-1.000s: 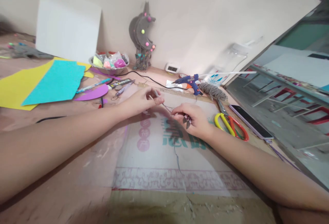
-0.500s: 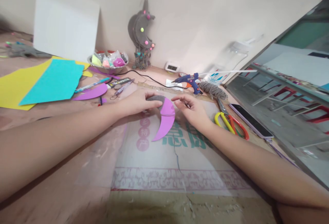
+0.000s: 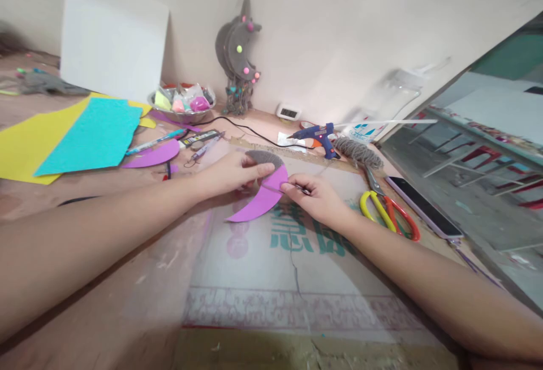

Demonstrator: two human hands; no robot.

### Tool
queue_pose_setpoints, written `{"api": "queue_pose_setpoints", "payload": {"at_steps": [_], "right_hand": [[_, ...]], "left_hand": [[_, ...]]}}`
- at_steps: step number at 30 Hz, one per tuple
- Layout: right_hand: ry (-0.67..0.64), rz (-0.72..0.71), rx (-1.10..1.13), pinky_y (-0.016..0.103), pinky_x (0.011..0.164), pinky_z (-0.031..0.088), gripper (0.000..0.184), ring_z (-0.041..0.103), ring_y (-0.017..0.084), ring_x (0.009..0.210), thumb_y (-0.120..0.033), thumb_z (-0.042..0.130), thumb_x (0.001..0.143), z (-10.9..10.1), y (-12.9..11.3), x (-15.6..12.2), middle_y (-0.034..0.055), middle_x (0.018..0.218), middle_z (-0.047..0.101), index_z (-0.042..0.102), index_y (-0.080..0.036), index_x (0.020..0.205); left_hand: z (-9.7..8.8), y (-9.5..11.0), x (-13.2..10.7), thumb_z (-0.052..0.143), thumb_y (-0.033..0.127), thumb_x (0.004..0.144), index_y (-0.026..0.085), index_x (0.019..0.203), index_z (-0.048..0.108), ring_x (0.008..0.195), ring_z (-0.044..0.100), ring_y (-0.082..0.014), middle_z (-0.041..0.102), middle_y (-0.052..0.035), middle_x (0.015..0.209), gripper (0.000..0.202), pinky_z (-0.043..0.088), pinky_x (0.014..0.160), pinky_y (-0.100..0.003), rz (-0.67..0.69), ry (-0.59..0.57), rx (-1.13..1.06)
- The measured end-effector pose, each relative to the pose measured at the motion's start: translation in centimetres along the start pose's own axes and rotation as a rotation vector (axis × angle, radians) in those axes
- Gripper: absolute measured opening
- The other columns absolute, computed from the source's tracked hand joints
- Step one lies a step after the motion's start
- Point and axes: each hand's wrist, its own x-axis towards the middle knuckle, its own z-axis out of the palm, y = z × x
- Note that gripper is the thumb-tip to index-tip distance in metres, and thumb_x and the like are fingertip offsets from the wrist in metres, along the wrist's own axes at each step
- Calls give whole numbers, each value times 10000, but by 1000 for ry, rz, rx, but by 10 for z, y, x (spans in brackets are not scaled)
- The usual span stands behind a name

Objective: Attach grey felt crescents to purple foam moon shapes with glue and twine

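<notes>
A purple foam crescent (image 3: 259, 199) with a grey back lies tilted over the printed cardboard sheet (image 3: 292, 268). My left hand (image 3: 231, 172) is closed on the crescent's upper end, thumb on its edge. My right hand (image 3: 316, 199) pinches a thin needle-like tool (image 3: 292, 188) whose tip touches the crescent's right side.
Yellow and red scissors (image 3: 388, 211), a phone (image 3: 424, 207), a ball of twine (image 3: 355, 151) and a blue glue gun (image 3: 316, 134) lie to the right. Teal and yellow foam sheets (image 3: 85, 138), pens, another purple crescent (image 3: 155, 155) and a bowl (image 3: 180, 104) sit left. A grey moon ornament (image 3: 238, 53) leans on the wall.
One second ago both hands held a thin thread or wire. Since then my left hand took up the purple crescent and tilted it, and my right hand closed in on it with the thin tool.
</notes>
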Motion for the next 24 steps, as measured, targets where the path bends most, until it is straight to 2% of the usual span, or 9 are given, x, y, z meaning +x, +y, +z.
{"api": "queue_pose_setpoints", "payload": {"at_steps": [2, 5, 9, 14, 18, 21, 24], "right_hand": [[-11, 8, 15, 218, 575, 381, 281, 477, 102, 603, -373, 494, 846, 0, 0, 0, -12, 637, 539, 583, -157, 689], [-25, 18, 19, 218, 588, 386, 262, 494, 106, 619, -365, 495, 845, 0, 1, 0, -7, 662, 562, 598, -158, 722], [-13, -20, -7, 213, 568, 368, 250, 473, 99, 599, -343, 491, 845, 1, 1, 0, -11, 649, 552, 590, -157, 709], [34, -57, -62, 209, 521, 317, 257, 421, 84, 556, -330, 484, 848, 2, 2, -1, -25, 613, 520, 583, -156, 689], [-2, -48, -68, 206, 513, 314, 221, 422, 81, 541, -300, 501, 838, 3, 4, -1, -32, 597, 514, 586, -154, 695], [-3, -76, -82, 211, 555, 363, 177, 477, 95, 590, -310, 527, 831, 1, 5, -3, -15, 673, 562, 599, -154, 793], [65, -171, -180, 252, 639, 414, 290, 534, 135, 700, -370, 520, 843, -4, 7, -7, 35, 847, 605, 552, -150, 1029]], "left_hand": [[1, 2, 0, 514, 459, 805, 140, 540, 498, 414, 426, -64, 481, 19, 474, 415, 309, 406, -200, 1, -28, 104], [2, 3, 0, 498, 391, 817, 137, 546, 517, 423, 440, -65, 501, 18, 484, 372, 315, 413, -196, 35, -10, 199], [1, 1, 1, 513, 416, 805, 134, 581, 546, 467, 486, -83, 540, -1, 518, 361, 344, 441, -199, 69, 2, 298], [2, 5, -3, 490, 482, 817, 159, 653, 467, 436, 413, -56, 475, 42, 527, 363, 296, 412, -177, 81, 54, 182], [4, 7, -4, 484, 481, 824, 161, 650, 446, 458, 433, -63, 478, 35, 536, 366, 321, 425, -179, 26, 56, 147], [4, 7, -3, 513, 454, 809, 159, 655, 457, 445, 414, -60, 471, 40, 537, 338, 312, 416, -180, 5, 58, 165], [3, 6, -2, 515, 441, 807, 155, 645, 474, 448, 407, -58, 465, 40, 541, 331, 302, 414, -180, 46, 71, 226]]}}
